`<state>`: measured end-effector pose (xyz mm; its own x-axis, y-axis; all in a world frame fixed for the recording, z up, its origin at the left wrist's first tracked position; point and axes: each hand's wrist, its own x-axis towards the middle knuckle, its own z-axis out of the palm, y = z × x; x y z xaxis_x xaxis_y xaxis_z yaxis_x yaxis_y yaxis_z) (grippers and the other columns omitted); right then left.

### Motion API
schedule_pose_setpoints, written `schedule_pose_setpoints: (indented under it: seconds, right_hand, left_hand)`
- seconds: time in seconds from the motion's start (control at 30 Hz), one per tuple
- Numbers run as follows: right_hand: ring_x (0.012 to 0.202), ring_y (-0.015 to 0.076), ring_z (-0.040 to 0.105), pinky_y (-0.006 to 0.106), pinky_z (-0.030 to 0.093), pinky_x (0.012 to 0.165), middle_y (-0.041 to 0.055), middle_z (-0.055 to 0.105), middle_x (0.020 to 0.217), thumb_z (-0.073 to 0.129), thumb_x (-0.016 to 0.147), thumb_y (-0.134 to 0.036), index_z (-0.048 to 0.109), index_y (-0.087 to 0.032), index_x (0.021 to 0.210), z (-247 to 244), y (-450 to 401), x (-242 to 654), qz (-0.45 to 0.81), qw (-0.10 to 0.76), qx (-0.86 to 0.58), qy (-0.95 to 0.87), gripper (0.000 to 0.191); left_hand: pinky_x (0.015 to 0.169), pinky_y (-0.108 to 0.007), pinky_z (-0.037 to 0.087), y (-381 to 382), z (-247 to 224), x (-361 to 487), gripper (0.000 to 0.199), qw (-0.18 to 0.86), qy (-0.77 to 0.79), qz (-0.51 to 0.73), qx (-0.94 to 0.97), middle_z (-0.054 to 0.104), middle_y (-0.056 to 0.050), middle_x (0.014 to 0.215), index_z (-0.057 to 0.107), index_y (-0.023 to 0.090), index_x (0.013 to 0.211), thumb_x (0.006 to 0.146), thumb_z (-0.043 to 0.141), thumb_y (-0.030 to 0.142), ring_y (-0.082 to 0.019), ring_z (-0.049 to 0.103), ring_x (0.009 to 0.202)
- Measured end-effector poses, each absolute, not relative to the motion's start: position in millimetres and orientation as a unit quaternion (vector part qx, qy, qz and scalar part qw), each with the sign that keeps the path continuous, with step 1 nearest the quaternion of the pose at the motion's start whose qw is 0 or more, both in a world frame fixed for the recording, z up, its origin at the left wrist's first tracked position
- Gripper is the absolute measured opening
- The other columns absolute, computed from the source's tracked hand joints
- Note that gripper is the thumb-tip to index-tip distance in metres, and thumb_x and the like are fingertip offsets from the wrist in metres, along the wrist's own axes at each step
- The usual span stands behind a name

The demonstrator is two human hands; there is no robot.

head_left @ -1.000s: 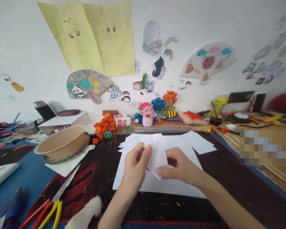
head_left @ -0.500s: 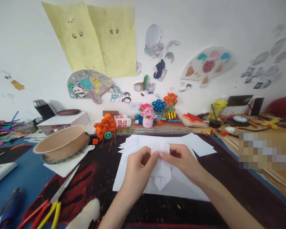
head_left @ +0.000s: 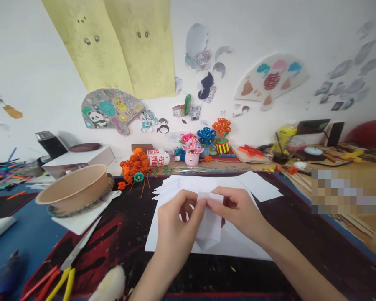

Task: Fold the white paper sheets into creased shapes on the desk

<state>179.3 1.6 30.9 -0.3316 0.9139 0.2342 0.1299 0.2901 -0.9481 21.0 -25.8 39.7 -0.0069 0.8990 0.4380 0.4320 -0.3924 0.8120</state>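
A small folded piece of white paper (head_left: 210, 228) is held up between both hands, its lower end creased. My left hand (head_left: 177, 221) pinches its upper left part between thumb and bent fingers. From the other side my right hand (head_left: 238, 209) pinches the upper right part, and the two thumb tips nearly meet. Behind and under the hands lie white paper sheets (head_left: 163, 225), spread out on the dark mat (head_left: 288, 225). One loose white sheet (head_left: 260, 186) sticks out at the back right. The fingertips behind the folded paper are partly hidden.
Scissors (head_left: 67, 261) with red and yellow handles lie open at the left front. Beyond them stands a round tan bowl (head_left: 77, 190). Orange pipe-cleaner flowers (head_left: 134, 165) and a pink flower pot (head_left: 192, 156) line the back. Wooden sticks (head_left: 357, 223) lie at the right.
The folded paper has tilted, so its pointed lower end shows less. Both hands stay pinched on it with small finger shifts. The whole view has moved slightly.
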Motion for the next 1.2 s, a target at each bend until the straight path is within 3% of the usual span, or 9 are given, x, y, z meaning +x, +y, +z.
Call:
schedule_pose_setpoints:
  seconds: [0.2, 0.4, 0.63, 0.8, 0.97, 1.2]
  right_hand:
    - [0.054, 0.0093, 0.042, 0.020, 0.036, 0.048, -0.0038, 0.048, 0.060, 0.063, 0.084, -0.037, 0.061, -0.018, 0.067, 30.9, 2.2, 176.7, 0.441, 0.441, -0.383, -0.681, 0.026]
    - [0.060, 0.0116, 0.047, 0.023, 0.038, 0.054, -0.0015, 0.054, 0.063, 0.068, 0.080, -0.045, 0.066, -0.015, 0.072, 32.5, -0.6, 173.5, 0.554, 0.455, -0.360, -0.597, 0.031]
    - [0.061, 0.0133, 0.050, 0.025, 0.040, 0.057, 0.0000, 0.056, 0.064, 0.070, 0.079, -0.046, 0.067, -0.015, 0.070, 30.8, -0.1, 175.0, 0.579, 0.465, -0.354, -0.569, 0.033]
    - [0.058, 0.0118, 0.047, 0.025, 0.037, 0.054, -0.0010, 0.054, 0.063, 0.069, 0.079, -0.049, 0.067, -0.014, 0.072, 30.8, -0.8, 175.4, 0.568, 0.470, -0.377, -0.561, 0.036]
    - [0.062, 0.0128, 0.051, 0.025, 0.040, 0.056, 0.0002, 0.058, 0.065, 0.071, 0.079, -0.047, 0.068, -0.014, 0.071, 32.7, -2.0, 176.9, 0.600, 0.476, -0.353, -0.538, 0.034]
    - [0.073, 0.0158, 0.060, 0.027, 0.048, 0.066, 0.0044, 0.070, 0.079, 0.069, 0.082, -0.040, 0.076, -0.017, 0.084, 35.0, -1.1, 179.1, 0.602, 0.492, -0.327, -0.537, 0.025]
  left_hand:
    - [0.052, -0.019, 0.044, -26.5, 36.0, 21.1, 0.016, 0.210, 0.508, 0.510, 0.661, 0.062, 0.003, 0.061, 0.062, 0.017, 0.074, 0.086, 0.061, 0.028, -0.010, 0.056, 0.054]
    - [0.053, -0.017, 0.044, -29.8, 35.8, 22.5, 0.002, 0.041, 0.488, 0.518, 0.701, 0.063, 0.004, 0.065, 0.065, 0.017, 0.084, 0.085, 0.064, 0.016, -0.007, 0.054, 0.052]
    - [0.057, -0.018, 0.045, -30.5, 33.1, 19.0, 0.011, -0.106, 0.429, 0.521, 0.730, 0.069, -0.001, 0.083, 0.069, 0.016, 0.090, 0.082, 0.067, 0.009, -0.007, 0.057, 0.058]
    - [0.060, -0.020, 0.044, -26.4, 28.3, 15.2, 0.021, -0.223, 0.391, 0.484, 0.750, 0.071, -0.002, 0.082, 0.071, 0.018, 0.094, 0.080, 0.067, 0.003, -0.009, 0.060, 0.063]
    - [0.057, -0.022, 0.042, -22.7, 29.9, 15.1, 0.019, -0.242, 0.363, 0.483, 0.759, 0.070, -0.003, 0.078, 0.072, 0.017, 0.092, 0.080, 0.067, 0.003, -0.010, 0.057, 0.059]
    - [0.053, -0.023, 0.041, -23.7, 33.3, 16.9, 0.016, -0.257, 0.353, 0.471, 0.767, 0.070, -0.001, 0.075, 0.072, 0.018, 0.093, 0.080, 0.071, 0.009, -0.009, 0.051, 0.051]
